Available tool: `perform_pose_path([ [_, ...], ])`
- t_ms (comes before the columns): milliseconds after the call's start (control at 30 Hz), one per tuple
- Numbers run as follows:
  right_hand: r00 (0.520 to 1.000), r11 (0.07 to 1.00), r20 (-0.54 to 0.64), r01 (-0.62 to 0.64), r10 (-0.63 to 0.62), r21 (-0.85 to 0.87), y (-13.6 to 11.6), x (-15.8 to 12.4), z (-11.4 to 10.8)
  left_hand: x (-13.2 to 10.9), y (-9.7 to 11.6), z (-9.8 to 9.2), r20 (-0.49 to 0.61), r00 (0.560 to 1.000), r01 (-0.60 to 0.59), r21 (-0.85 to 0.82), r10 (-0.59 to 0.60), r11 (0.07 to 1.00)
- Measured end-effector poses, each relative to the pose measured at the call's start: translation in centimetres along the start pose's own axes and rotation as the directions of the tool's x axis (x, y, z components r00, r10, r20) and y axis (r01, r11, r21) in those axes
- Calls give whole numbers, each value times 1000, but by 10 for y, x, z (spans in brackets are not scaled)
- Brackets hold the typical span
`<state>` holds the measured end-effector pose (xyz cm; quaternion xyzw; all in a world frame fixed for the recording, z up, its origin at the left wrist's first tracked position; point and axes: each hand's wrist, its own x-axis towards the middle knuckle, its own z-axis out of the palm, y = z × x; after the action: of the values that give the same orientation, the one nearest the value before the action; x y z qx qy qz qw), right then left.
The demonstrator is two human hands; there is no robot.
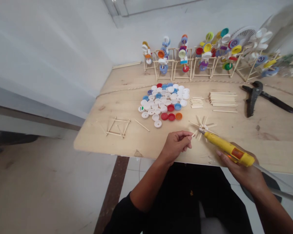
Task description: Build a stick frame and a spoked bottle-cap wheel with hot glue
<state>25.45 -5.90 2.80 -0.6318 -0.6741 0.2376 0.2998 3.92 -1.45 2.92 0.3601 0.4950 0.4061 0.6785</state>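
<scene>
Caps [163, 99] lie beyond the left hand [176, 145], which pinches a stick [194, 133]; pliers [254, 97] lie beyond the right hand [247, 174], which grips a glue gun [224, 146] overlapping a stick wheel [204, 121].

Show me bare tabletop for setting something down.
Free tabletop: right front, between yellow glue gun and black tool; left, between twisted rope and stick frame. Crowded: centre, with loose bottle caps; back, with bottle-cap stands.

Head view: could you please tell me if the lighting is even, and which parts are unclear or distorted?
In the head view, light is soft and mostly even, with only faint shadows on the table; in the head view, print on the bottle caps is too small to read; also there, the white fan-like object looks hazy and somewhat stretched.
</scene>
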Motion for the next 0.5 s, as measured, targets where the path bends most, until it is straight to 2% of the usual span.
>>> perform_pose_path([
  [167,999,1000,31,15,-14,-28,-4,2,0,0,-1,1,-6,1000,-16,11,16,1000],
  [300,1000,999,-6,14,-15,-42,0,6,0,-2,0,1,-10,1000,-23,-2,22,1000],
  [500,1000,998,20,-2,1,60,-10,4,-3,-1,0,1,-4,1000,-23,-7,23,1000],
])
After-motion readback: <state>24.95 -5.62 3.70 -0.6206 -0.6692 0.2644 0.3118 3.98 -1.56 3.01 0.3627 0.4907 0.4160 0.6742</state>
